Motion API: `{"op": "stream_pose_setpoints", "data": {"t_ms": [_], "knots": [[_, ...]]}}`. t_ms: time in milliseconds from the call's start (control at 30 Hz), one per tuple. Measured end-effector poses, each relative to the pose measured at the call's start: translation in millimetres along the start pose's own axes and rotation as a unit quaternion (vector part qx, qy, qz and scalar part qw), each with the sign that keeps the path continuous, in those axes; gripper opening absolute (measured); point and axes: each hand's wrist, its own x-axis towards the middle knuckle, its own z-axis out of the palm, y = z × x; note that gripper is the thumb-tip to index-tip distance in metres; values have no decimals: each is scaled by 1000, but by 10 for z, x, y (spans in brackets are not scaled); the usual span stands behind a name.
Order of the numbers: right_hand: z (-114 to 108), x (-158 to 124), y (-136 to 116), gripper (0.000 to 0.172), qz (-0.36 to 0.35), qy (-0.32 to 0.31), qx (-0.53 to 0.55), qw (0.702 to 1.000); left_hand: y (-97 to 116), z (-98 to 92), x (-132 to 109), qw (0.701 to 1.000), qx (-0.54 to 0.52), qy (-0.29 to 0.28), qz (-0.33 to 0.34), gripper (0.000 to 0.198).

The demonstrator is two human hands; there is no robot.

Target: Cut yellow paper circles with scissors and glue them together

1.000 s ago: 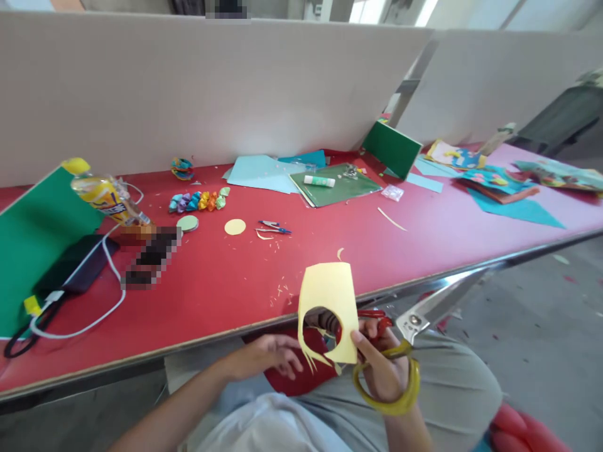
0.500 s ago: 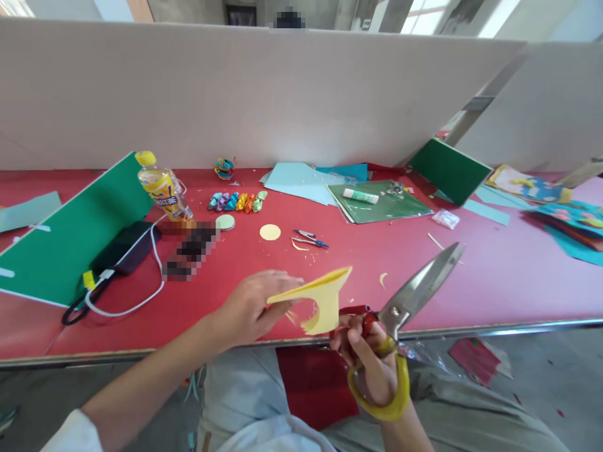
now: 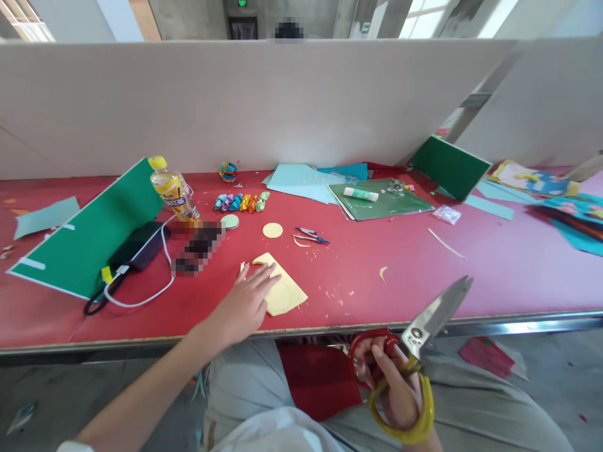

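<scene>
My left hand [image 3: 245,304] lies on a piece of pale yellow paper [image 3: 286,294] on the red table, its fingers spread and flat. The fingers cover the paper's left part, so any cut-out there is hidden. Below the table's front edge, my right hand [image 3: 393,380] grips a pair of scissors [image 3: 436,317] with one red and one yellow handle loop. The metal blades are closed together and point up to the right. Beyond the left hand lies a pale yellow paper circle [image 3: 272,230]. Beside it is a compass [image 3: 311,235].
A drink bottle [image 3: 175,191], a black box [image 3: 141,246] with a white cable and a green board [image 3: 89,242] stand left. Colourful twisted papers [image 3: 242,201] lie behind. Right of centre, a glue stick [image 3: 360,194] rests on a green folder [image 3: 391,206]. Paper scraps dot the table.
My left hand has set the yellow paper down on the table and lies spread over it. My right hand has moved down and right with the scissors.
</scene>
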Motion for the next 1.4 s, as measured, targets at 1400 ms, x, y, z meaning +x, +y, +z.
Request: {"op": "stream_pose_setpoints", "data": {"t_ms": [1400], "knots": [[-448,-69,301,36,35,-124,-68,989,-181,109,1045,937,189,-2,-295,44]]}}
